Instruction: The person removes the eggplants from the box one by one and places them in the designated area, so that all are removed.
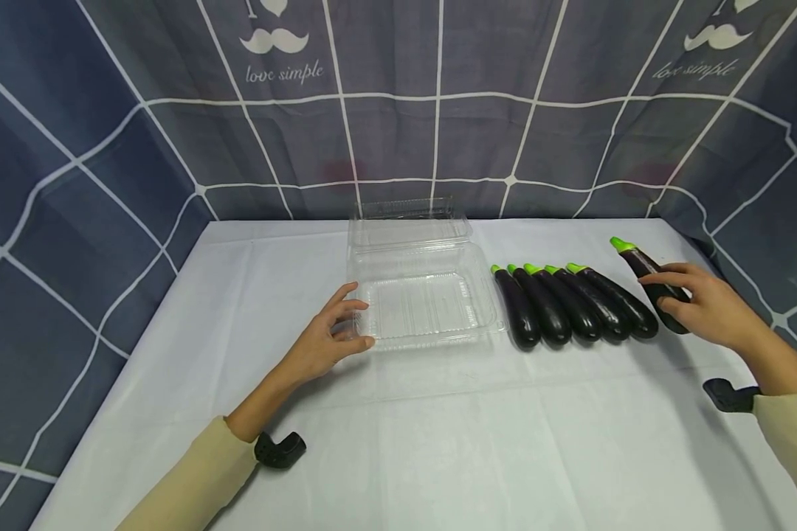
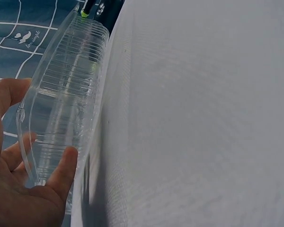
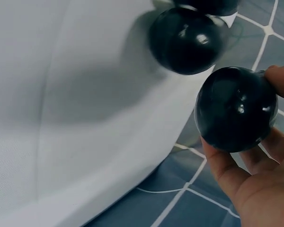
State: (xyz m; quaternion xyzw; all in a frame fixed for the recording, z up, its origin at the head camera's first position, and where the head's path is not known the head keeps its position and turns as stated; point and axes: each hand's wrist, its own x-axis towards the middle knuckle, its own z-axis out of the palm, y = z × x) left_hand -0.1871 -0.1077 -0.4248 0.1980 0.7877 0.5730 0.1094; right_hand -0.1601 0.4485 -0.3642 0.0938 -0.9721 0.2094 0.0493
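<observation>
My right hand (image 1: 717,302) grips a dark eggplant (image 1: 646,271) with a green stem end at the right of the row. The right wrist view shows the rounded end of this eggplant (image 3: 236,109), with fingers and thumb around it. My left hand (image 1: 319,339) holds the left side of a clear plastic container (image 1: 432,341) that stands with its lid (image 1: 408,232) folded back. In the left wrist view, the thumb (image 2: 66,170) lies against the container's outer wall (image 2: 61,109), and other fingertips reach over the rim.
Several more eggplants (image 1: 574,306) lie side by side right of the container, stems pointing away. A white cloth (image 1: 438,442) covers the table. Dark grid-patterned curtains (image 1: 398,140) hang behind and at both sides.
</observation>
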